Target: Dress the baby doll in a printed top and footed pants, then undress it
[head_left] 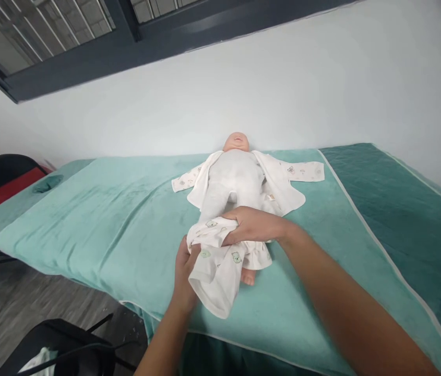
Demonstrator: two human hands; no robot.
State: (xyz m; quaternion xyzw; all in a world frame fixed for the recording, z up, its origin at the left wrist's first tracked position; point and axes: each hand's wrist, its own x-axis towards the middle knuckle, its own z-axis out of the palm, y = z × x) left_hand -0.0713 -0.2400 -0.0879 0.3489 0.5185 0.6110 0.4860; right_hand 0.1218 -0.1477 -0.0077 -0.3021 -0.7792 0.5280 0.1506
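A baby doll [238, 141] lies on its back, its head towards the wall and its legs towards me. A white printed jacket [283, 183] is spread open under it, with both sleeves stretched out sideways. White baby trousers [220, 269] with small green animal prints are bunched around the doll's lower legs. My left hand [185, 271] grips the trousers at their left edge, its fingers partly hidden by the cloth. From the right, my right hand [251, 225] pinches the bunched fabric near the doll's shin. One bare foot [248, 277] sticks out of the right trouser leg; the other is hidden.
The doll rests on a padded table with a teal cover [126, 224]. Behind it stands a white wall [322, 78] with a dark-framed window [165, 31]. A black and red chair [4, 183] is at the left, and a black chair [59, 344] stands at the lower left.
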